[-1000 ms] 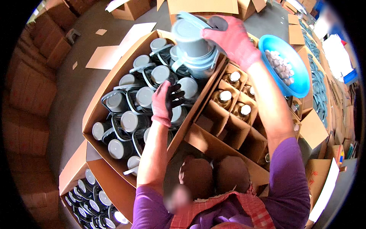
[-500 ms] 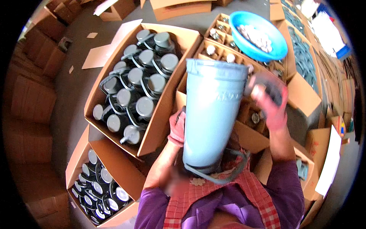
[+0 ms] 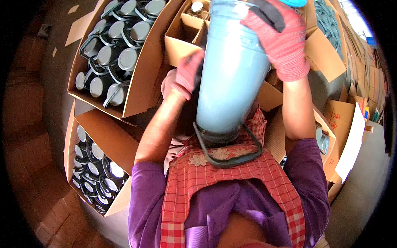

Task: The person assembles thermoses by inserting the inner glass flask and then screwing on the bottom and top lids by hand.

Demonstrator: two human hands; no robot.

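A large light-blue flask shell point(image 3: 231, 78) lies tilted in front of my chest, its wide end away from me and its narrow, dark-rimmed end against my apron. A grey loop handle point(image 3: 231, 162) hangs from the narrow end. My right hand point(image 3: 283, 41), in a red glove with a black palm, grips the wide end at its upper right. At the left side my left hand point(image 3: 188, 76), gloved alike, is closed against the shell, its fingertips partly hidden behind it.
To the left stands a carton point(image 3: 142, 62) of grey-lidded dark flasks with handles; below it, another carton point(image 3: 120, 198) holds similar ones. Beyond the shell is a divided carton point(image 3: 178, 45) with glass pieces. A blue basin point(image 3: 294, 2) and a carton of blue-grey parts point(image 3: 327, 29) are at upper right.
My right hand has come in from the right and taken hold of the shell's wide end. The handle has swung to the middle. The view has shifted, so the cartons sit higher in it.
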